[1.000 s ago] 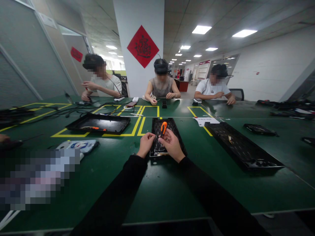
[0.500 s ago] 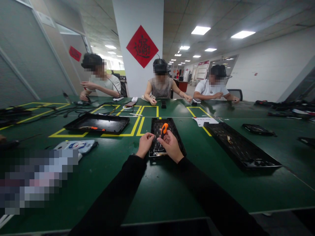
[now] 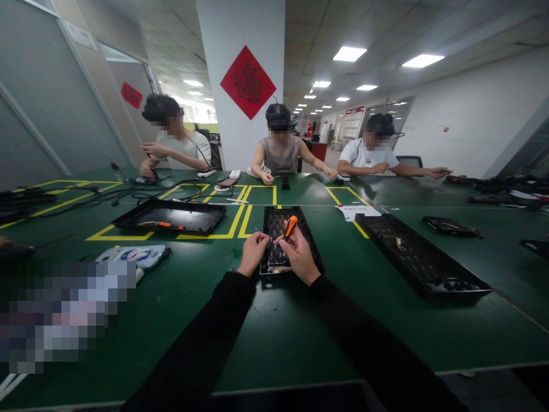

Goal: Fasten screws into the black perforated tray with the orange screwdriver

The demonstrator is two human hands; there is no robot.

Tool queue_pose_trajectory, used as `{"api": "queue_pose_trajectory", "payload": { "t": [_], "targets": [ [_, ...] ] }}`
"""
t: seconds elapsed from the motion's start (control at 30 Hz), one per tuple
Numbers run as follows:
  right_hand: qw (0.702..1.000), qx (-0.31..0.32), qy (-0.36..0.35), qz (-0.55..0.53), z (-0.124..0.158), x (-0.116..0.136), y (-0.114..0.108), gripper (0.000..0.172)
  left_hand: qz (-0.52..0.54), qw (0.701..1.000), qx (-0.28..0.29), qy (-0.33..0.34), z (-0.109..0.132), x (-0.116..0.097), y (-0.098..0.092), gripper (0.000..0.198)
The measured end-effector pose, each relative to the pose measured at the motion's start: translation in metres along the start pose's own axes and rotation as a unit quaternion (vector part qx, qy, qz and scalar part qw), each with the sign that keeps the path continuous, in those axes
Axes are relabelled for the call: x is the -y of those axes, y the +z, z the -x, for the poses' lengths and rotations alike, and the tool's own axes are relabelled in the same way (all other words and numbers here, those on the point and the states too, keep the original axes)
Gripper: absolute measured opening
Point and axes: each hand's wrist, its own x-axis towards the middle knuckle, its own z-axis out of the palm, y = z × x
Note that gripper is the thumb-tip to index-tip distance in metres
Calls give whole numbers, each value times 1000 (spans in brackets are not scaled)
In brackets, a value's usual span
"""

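Note:
My right hand [image 3: 299, 256] is wrapped round a screwdriver [image 3: 290, 226] with an orange and black handle, which points up and leans to the right. Its shaft is hard to make out. Beside it, at the left rim of a narrow black tray [image 3: 309, 229], my left hand [image 3: 254, 252] has thumb and fingertips pinched together. Whatever is between them is too small to name. Both hands are over the near half of the tray. Inside it, close to the near rim, a small pale and metallic piece [image 3: 281, 269] lies partly covered by my right hand.
To the left stands a black tray [image 3: 201, 220] with orange-handled tools; another long black tray [image 3: 422, 260] is at right. Cables [image 3: 86, 194] run over the green table. Across it sit three people. A phone in a patterned case [image 3: 150, 254] lies at left.
The screwdriver has tilted further to the right in my right hand, whose fingers have shifted. My left hand stays about where it was. The person at far right has stretched an arm outward.

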Motion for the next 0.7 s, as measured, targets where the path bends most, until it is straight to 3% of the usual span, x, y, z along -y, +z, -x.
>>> {"api": "queue_pose_trajectory", "payload": {
  "t": [0.7],
  "targets": [
    [1000,-9,4,-13,0,-2,0,42,-1,1000,1,5,2,-2,0,21]
  ]
}}
